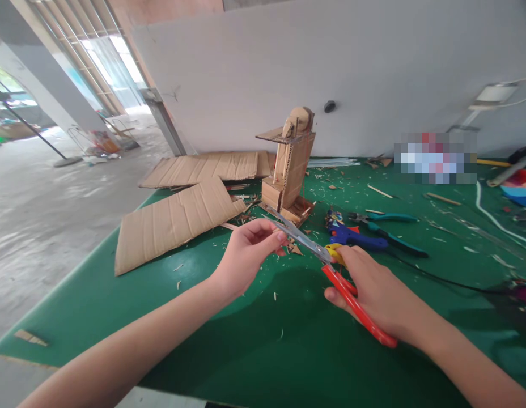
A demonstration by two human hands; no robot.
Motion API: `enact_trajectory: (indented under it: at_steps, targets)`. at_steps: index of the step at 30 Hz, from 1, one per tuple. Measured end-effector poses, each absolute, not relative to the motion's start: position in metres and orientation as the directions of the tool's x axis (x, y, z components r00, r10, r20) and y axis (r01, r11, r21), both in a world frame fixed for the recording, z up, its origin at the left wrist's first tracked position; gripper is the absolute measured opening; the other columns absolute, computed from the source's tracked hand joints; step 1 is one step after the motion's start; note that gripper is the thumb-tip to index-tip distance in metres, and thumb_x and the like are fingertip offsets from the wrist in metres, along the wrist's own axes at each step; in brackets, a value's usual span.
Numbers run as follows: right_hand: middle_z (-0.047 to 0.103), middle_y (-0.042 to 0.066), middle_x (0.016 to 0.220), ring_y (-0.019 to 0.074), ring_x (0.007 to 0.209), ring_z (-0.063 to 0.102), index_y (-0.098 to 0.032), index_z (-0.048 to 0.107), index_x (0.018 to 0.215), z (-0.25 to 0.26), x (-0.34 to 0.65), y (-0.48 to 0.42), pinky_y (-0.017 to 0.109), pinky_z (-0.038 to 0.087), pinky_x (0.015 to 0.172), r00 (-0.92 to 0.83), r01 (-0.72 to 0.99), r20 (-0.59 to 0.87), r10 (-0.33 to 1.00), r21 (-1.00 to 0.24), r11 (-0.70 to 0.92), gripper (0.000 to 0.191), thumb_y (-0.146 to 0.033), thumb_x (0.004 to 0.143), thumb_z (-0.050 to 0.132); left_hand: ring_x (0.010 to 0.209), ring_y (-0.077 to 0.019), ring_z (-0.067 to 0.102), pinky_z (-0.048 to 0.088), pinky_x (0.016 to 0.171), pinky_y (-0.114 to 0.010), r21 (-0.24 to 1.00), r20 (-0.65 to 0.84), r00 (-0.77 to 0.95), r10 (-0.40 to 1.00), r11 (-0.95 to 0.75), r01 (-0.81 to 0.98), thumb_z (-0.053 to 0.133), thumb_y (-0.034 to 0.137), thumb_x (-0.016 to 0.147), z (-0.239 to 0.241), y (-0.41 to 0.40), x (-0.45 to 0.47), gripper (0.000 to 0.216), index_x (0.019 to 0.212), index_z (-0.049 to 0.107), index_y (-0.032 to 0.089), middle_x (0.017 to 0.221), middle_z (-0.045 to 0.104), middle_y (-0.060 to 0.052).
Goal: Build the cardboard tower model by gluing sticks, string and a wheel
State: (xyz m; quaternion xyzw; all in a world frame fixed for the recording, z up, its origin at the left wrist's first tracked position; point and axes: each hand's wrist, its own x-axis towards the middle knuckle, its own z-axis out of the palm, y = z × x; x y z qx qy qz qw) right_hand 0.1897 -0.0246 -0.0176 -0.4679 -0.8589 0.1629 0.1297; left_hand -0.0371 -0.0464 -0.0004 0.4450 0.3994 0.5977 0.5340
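My right hand (380, 292) grips the red handles of a pair of scissors (352, 297), whose silver blades (297, 235) point up and left over the green table (254, 340). My left hand (248, 249) is pinched at the blades, its fingertips closed on something too small to make out. Just beyond the blades stands a small cardboard model (291, 167), tower-shaped with a rounded top. Small cardboard scraps (295, 248) lie under the blades.
Two large corrugated cardboard sheets (178, 218) lie at the left of the table. A blue glue gun (356, 238) and teal-handled pliers (390, 226) rest to the right, with a black cable (441, 277), wooden sticks and shavings scattered about. A white wall stands behind.
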Motion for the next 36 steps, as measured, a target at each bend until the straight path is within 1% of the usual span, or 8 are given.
enact_trajectory:
  at_steps: [4, 8, 12, 21, 26, 32, 36]
  targets:
    - [0.058, 0.010, 0.098, 0.0233, 0.079, 0.059, -0.021, 0.051, 0.106, -0.0170, 0.1893, -0.0244, 0.037, 0.049, 0.065, -0.538, 0.753, 0.064, 0.841, -0.413, 0.513, 0.043, -0.054, 0.079, 0.054, 0.066, -0.0079, 0.056, 0.048, 0.062, -0.021, 0.930, 0.123, -0.077, 0.989, -0.142, -0.339, 0.072, 0.024, 0.074, -0.0005, -0.0454, -0.0369, 0.013, 0.078, 0.065, 0.013, 0.073, 0.063, -0.001]
    - [0.057, 0.010, 0.097, 0.0241, 0.080, 0.059, -0.021, 0.051, 0.104, -0.0156, 0.1882, -0.0245, 0.038, 0.049, 0.066, -0.541, 0.758, 0.044, 0.840, -0.407, 0.509, 0.042, -0.055, 0.079, 0.055, 0.068, -0.0080, 0.058, 0.050, 0.063, -0.020, 0.912, 0.141, -0.065, 0.988, -0.155, -0.379, 0.071, 0.021, 0.076, -0.0025, -0.0443, -0.0377, 0.009, 0.079, 0.066, 0.014, 0.077, 0.065, -0.001]
    - [0.057, 0.010, 0.099, 0.0245, 0.084, 0.059, -0.022, 0.050, 0.106, -0.0149, 0.1870, -0.0243, 0.038, 0.048, 0.068, -0.540, 0.764, 0.026, 0.841, -0.404, 0.503, 0.040, -0.053, 0.081, 0.054, 0.068, -0.0075, 0.059, 0.050, 0.063, -0.020, 0.915, 0.131, -0.057, 0.990, -0.143, -0.376, 0.070, 0.020, 0.077, -0.0034, -0.0451, -0.0375, 0.007, 0.079, 0.065, 0.014, 0.077, 0.066, 0.000]
    - [0.060, 0.009, 0.097, 0.0229, 0.079, 0.059, -0.022, 0.052, 0.104, -0.0164, 0.1879, -0.0245, 0.035, 0.047, 0.064, -0.540, 0.760, 0.060, 0.840, -0.394, 0.517, 0.038, -0.052, 0.081, 0.054, 0.068, -0.0087, 0.060, 0.051, 0.063, -0.022, 0.934, 0.129, -0.071, 0.989, -0.146, -0.327, 0.072, 0.023, 0.074, -0.0035, -0.0448, -0.0376, 0.011, 0.077, 0.065, 0.014, 0.076, 0.067, -0.001]
    - [0.061, 0.006, 0.087, 0.0222, 0.076, 0.059, -0.022, 0.054, 0.099, -0.0148, 0.1857, -0.0233, 0.033, 0.045, 0.061, -0.539, 0.772, 0.081, 0.838, -0.351, 0.530, 0.034, -0.051, 0.080, 0.055, 0.066, -0.0090, 0.062, 0.052, 0.066, -0.024, 0.939, 0.102, -0.075, 0.992, -0.121, -0.322, 0.073, 0.024, 0.074, -0.0055, -0.0448, -0.0370, 0.014, 0.078, 0.064, 0.014, 0.075, 0.067, -0.001]
    - [0.060, 0.004, 0.076, 0.0225, 0.069, 0.056, -0.022, 0.055, 0.091, -0.0140, 0.1847, -0.0217, 0.033, 0.041, 0.059, -0.553, 0.795, 0.096, 0.828, -0.238, 0.558, 0.035, -0.055, 0.078, 0.056, 0.064, -0.0084, 0.063, 0.053, 0.067, -0.023, 0.956, 0.097, -0.081, 0.992, -0.115, -0.269, 0.073, 0.023, 0.073, -0.0043, -0.0444, -0.0381, 0.016, 0.076, 0.061, 0.013, 0.071, 0.066, -0.001]
    - [0.060, 0.003, 0.074, 0.0219, 0.068, 0.056, -0.022, 0.054, 0.087, -0.0137, 0.1846, -0.0225, 0.032, 0.040, 0.058, -0.554, 0.798, 0.093, 0.827, -0.224, 0.560, 0.033, -0.054, 0.078, 0.056, 0.062, -0.0104, 0.065, 0.054, 0.066, -0.026, 0.957, 0.157, -0.115, 0.981, -0.180, -0.229, 0.073, 0.019, 0.072, -0.0024, -0.0447, -0.0395, 0.023, 0.086, 0.055, 0.017, 0.070, 0.067, 0.002]
